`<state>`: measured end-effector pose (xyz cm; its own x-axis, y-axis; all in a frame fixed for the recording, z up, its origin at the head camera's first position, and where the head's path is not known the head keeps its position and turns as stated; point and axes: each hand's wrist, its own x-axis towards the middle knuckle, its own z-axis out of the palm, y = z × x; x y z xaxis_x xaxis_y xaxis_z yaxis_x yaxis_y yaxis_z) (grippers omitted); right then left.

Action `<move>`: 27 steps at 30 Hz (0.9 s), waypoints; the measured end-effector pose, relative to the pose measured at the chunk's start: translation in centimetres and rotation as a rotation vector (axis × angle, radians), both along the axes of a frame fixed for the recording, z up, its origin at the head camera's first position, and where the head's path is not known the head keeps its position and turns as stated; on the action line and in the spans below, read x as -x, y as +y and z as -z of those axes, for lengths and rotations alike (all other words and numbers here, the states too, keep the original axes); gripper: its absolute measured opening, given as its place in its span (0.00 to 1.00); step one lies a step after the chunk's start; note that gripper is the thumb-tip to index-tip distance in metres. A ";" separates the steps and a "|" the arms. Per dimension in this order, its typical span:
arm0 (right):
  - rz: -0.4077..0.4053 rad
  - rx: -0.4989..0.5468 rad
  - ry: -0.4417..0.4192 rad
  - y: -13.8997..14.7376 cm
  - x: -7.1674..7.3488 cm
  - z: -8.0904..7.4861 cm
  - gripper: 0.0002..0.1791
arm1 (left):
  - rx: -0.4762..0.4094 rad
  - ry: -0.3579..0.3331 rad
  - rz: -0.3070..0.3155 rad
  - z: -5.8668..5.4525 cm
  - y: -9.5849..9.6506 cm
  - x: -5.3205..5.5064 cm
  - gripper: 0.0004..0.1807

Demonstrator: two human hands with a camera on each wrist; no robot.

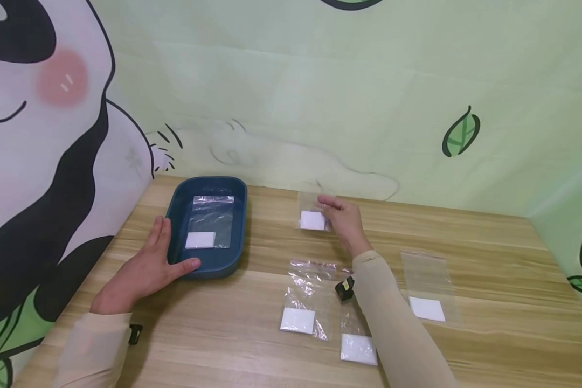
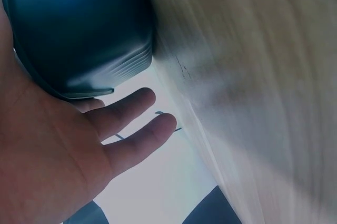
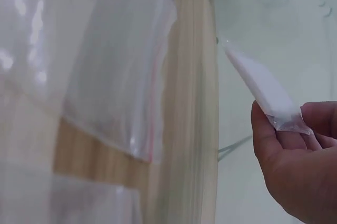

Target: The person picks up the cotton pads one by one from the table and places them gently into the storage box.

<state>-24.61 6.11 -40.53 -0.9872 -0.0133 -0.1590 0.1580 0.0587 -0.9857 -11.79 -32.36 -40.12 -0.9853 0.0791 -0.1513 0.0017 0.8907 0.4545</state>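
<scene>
My left hand rests against the left side of a dark blue tray, fingers straight along the outer wall and thumb at the near rim. In the left wrist view, two extended fingers show beside the tray's outside. Inside the tray lies a clear zip bag with a white flat piece at its bottom. Right of the tray, my right hand pinches another zip bag by its side edge, thumb against fingers. The right wrist view shows this bag tilted, its white piece inside.
On the wooden table lie several more clear bags with white pieces: a left one, a middle one partly under the right forearm, and a right one. A printed cloth backdrop stands behind the table's far edge.
</scene>
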 end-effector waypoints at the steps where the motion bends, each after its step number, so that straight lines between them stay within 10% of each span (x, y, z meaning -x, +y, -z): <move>1: 0.003 0.010 0.000 0.0 0.0 0.0 0.19 | 0.000 -0.001 -0.002 0.0 0.0 0.0 0.69; 27: -0.024 0.159 0.041 -2.4 -0.7 -1.8 0.31 | -0.006 -0.024 -0.012 -0.1 0.0 0.1 0.69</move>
